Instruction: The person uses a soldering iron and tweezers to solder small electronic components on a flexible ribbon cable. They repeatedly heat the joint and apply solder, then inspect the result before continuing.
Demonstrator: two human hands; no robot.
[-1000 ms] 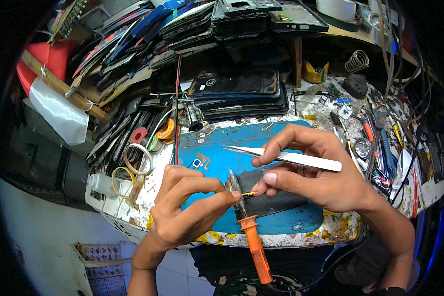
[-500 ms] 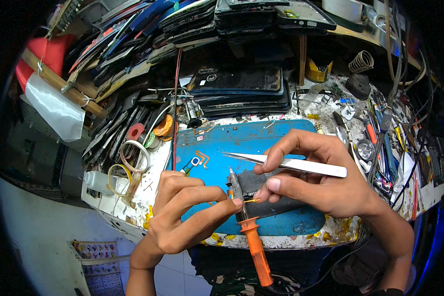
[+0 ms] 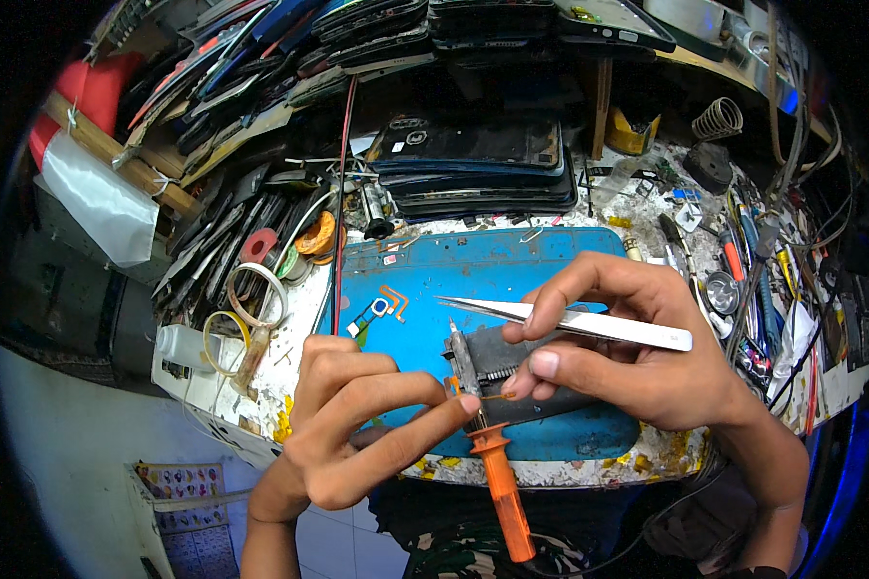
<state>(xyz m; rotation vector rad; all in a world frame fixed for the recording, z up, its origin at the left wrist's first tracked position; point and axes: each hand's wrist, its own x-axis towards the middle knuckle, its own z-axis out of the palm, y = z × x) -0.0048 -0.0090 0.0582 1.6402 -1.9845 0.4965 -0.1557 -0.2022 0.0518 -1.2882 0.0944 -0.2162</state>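
Note:
My left hand (image 3: 357,425) pinches one end of a thin orange flex strip (image 3: 497,397) between thumb and forefinger. Tweezers (image 3: 618,328), silver-white, lie across the fingers of my right hand (image 3: 647,362), their points aimed left over the mat. The thumb and lower fingertips of that hand meet the strip's other end. Below the strip, a soldering iron (image 3: 504,492) with an orange handle rests with its tip pointing away, beside a dark flat piece (image 3: 550,398). Another small flex part (image 3: 381,308) with a white-and-blue square lies beyond my left hand.
A blue work mat (image 3: 415,265) covers the middle of the bench. Behind it stands a stack of dark phone-like panels (image 3: 473,145). Tape rolls (image 3: 258,294) sit at the left; pliers, screwdrivers and cables crowd the right. A red-and-black wire (image 3: 342,212) runs upright along the mat's left side.
The view has shifted slightly. Both hands keep nearly the same pose, with the flex strip still stretched between them and the tweezers in the right hand.

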